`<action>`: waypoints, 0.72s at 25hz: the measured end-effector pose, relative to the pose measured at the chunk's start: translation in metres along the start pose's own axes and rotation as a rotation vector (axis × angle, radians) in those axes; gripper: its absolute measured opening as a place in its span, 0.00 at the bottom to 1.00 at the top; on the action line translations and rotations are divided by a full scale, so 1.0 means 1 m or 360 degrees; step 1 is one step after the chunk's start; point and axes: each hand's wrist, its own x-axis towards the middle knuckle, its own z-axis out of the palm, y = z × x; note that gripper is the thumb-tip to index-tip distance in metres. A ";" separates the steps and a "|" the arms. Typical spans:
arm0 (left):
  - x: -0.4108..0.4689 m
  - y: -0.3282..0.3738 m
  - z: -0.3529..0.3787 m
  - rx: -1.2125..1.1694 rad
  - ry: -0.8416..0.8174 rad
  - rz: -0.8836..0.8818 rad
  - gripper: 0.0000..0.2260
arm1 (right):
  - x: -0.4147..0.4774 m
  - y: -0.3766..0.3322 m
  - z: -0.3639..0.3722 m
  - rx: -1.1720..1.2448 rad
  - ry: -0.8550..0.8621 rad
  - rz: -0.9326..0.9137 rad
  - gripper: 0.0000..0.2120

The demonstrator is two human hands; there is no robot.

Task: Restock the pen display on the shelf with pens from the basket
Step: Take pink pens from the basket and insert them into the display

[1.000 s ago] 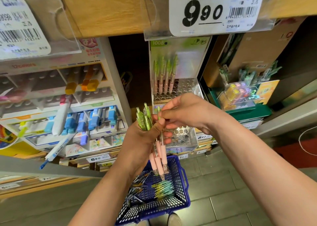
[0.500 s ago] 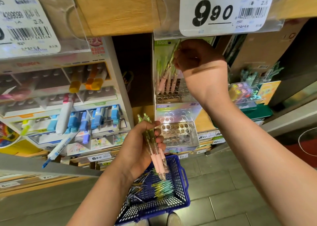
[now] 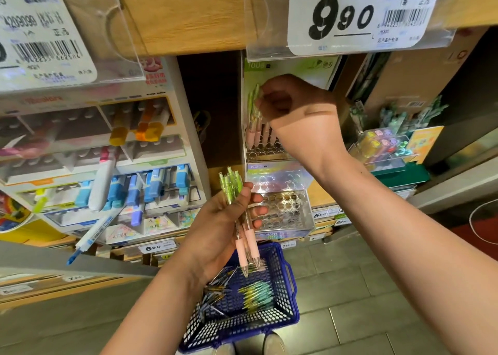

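- Held pens: small bunch, green clip tops, clear barrels, pink grips, tips pointing down. They sit in front of the shelf, above the basket.
- L hand: fingers & thumb wrapped round the bunch at mid-barrel, closed tight on it.
- Pen display: clear tiered rack w/ round holes and a green backing card, on the shelf under the 9.90 price tag.
- Display pens: same type, a few upright in the upper tier, left side.
- R hand: up at the rack, fingers curled in at the green pen tops. Can't tell if pinching one or just touching.
- Basket: blue plastic mesh, on the floor below the hands, w/ loose pens inside.
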 end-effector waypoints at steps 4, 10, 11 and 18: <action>-0.002 -0.001 0.000 0.0103 -0.0011 0.0091 0.17 | -0.007 0.002 0.001 -0.0165 -0.0137 -0.0028 0.07; -0.003 -0.003 -0.001 0.0220 -0.0063 0.0191 0.13 | -0.008 -0.002 0.000 -0.0372 -0.0206 0.0028 0.06; -0.003 -0.003 -0.001 0.0235 -0.0059 0.0209 0.12 | -0.012 -0.003 -0.002 -0.0374 -0.0213 0.0058 0.04; -0.003 -0.003 -0.003 0.0416 -0.0049 0.0428 0.13 | -0.064 -0.011 -0.009 0.0611 -0.0974 0.0706 0.07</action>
